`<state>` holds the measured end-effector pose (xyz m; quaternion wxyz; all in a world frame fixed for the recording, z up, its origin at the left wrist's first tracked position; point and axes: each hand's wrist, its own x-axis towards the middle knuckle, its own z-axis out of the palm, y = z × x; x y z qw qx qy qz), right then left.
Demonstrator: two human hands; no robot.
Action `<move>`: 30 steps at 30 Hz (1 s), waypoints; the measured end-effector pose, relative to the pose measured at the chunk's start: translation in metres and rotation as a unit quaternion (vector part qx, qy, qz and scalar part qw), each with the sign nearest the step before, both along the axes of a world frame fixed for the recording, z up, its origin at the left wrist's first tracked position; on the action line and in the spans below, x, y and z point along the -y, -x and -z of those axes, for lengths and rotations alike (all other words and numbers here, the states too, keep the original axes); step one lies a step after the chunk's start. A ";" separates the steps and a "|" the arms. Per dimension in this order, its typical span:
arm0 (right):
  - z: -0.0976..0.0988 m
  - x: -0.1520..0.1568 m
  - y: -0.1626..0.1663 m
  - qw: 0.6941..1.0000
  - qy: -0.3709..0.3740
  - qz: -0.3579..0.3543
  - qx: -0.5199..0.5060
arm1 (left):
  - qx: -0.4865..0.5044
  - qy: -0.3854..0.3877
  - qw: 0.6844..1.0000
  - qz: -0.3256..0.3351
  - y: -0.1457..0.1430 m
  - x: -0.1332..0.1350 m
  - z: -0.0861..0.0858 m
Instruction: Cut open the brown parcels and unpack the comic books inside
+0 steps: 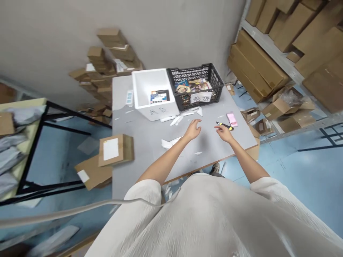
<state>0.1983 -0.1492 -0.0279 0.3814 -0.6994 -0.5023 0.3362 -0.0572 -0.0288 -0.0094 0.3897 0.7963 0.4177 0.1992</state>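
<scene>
My left hand (pixel 193 130) hovers over the grey table, its fingers apart and curved, with nothing in it. White paper or plastic scraps (pixel 184 115) lie just beyond it, and a crumpled white piece (pixel 170 143) rests beside my left forearm. My right hand (pixel 224 134) is open, close to a black and yellow utility knife (pixel 225 126); whether the fingers touch the knife I cannot tell. Past the knife lies a pink rectangular item (pixel 232 119), its surface blurred.
Along the table's (pixel 139 142) far side stand a white foam box (pixel 158 113) and a black plastic crate (pixel 184 100) holding colourful packages. A taped carton (pixel 115 150) sits at the left edge. Stacked cartons (pixel 102 67) line the wall; a loaded shelf (pixel 270 53) stands right.
</scene>
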 end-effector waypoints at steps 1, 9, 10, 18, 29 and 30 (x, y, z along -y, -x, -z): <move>0.000 -0.006 0.014 1.000 0.001 -0.013 -0.001 | 0.000 0.003 1.000 -0.012 0.017 0.001 -0.001; 0.009 -0.048 0.124 0.994 0.017 -0.107 0.007 | 0.007 0.028 0.993 -0.113 0.139 0.014 0.000; 0.010 -0.052 0.134 0.992 0.017 -0.121 0.008 | 0.008 0.030 0.992 -0.126 0.151 0.017 0.001; 0.011 -0.084 0.185 0.976 0.018 -0.218 0.015 | -0.002 0.029 0.973 -0.230 0.210 0.034 0.006; 0.009 -0.102 0.239 0.942 0.042 -0.332 0.000 | -0.033 0.028 0.943 -0.331 0.268 0.078 0.007; 0.009 -0.102 0.245 0.940 0.044 -0.337 -0.001 | -0.035 0.029 0.940 -0.337 0.274 0.081 0.007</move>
